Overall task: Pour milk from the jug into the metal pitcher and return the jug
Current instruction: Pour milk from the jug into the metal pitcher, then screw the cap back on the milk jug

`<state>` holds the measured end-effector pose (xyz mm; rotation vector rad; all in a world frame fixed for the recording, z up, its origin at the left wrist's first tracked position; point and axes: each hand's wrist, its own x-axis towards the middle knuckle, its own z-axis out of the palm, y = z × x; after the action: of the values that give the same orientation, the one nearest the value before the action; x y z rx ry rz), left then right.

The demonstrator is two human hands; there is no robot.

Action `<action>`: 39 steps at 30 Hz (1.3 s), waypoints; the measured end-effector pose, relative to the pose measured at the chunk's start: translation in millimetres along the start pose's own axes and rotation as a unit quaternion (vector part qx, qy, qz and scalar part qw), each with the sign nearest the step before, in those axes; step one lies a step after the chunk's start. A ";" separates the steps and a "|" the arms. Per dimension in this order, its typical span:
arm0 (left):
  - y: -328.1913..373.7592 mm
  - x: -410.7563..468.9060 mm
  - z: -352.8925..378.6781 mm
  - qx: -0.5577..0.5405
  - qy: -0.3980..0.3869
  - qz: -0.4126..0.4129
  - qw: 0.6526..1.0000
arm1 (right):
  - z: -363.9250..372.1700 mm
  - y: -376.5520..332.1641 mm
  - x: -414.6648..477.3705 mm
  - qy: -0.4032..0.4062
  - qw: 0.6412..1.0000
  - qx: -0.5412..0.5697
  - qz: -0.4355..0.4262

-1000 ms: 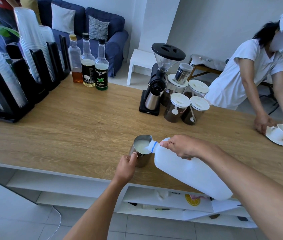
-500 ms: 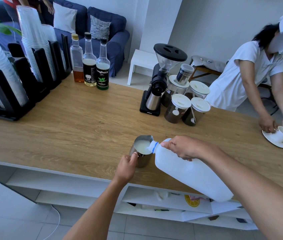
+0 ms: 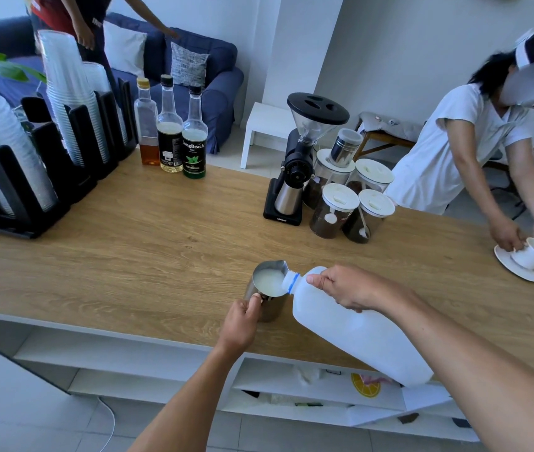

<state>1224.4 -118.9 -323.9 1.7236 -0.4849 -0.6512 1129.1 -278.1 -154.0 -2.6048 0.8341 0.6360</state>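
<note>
A metal pitcher (image 3: 267,308) stands near the front edge of the wooden counter (image 3: 148,243), with white milk showing inside it. My left hand (image 3: 243,321) grips the pitcher's handle from the near side. A white plastic milk jug (image 3: 353,334) is tipped steeply to the left, its open mouth with a blue ring resting over the pitcher's rim. My right hand (image 3: 349,287) holds the jug by its handle near the neck. The jug's base hangs out over the counter's front edge.
A black coffee grinder (image 3: 295,177) and several lidded jars (image 3: 334,210) stand behind the pitcher. Three syrup bottles (image 3: 171,132) and racks of plastic cups (image 3: 63,102) fill the back left. At the right, another person handles a white cup on a saucer (image 3: 533,256).
The jug and both my hands have stayed in the same pouring pose. The person at the right has shifted the white cup on its saucer.
</note>
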 end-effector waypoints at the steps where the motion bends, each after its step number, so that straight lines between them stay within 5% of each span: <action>1: 0.0 -0.3 0.4 0.000 0.002 0.000 1.000 | 0.9 1.5 0.2 0.003 1.000 0.006 0.000; 11: 7.7 -3.1 8.6 -0.010 0.009 0.021 1.000 | 7.0 19.1 3.7 0.082 0.986 0.144 -0.012; 23: 13.8 9.1 9.4 -0.011 0.000 -0.037 0.999 | -6.6 33.5 0.2 0.182 0.875 0.447 -0.041; 30: 24.8 10.7 3.1 -0.019 -0.008 -0.052 0.998 | 27.3 35.9 -1.8 0.258 0.842 0.472 -0.042; 35: 18.6 8.6 5.0 -0.032 0.054 -0.065 0.996 | 60.4 53.2 -5.9 0.314 0.814 0.485 -0.049; 39: 14.7 1.6 3.9 0.078 0.206 -0.017 0.975 | 70.6 66.9 -6.0 0.318 0.806 0.497 -0.046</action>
<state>1223.3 -126.3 -310.7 1.9571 -0.2191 -0.2677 1062.0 -296.5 -222.1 -1.7844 0.8622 -0.6359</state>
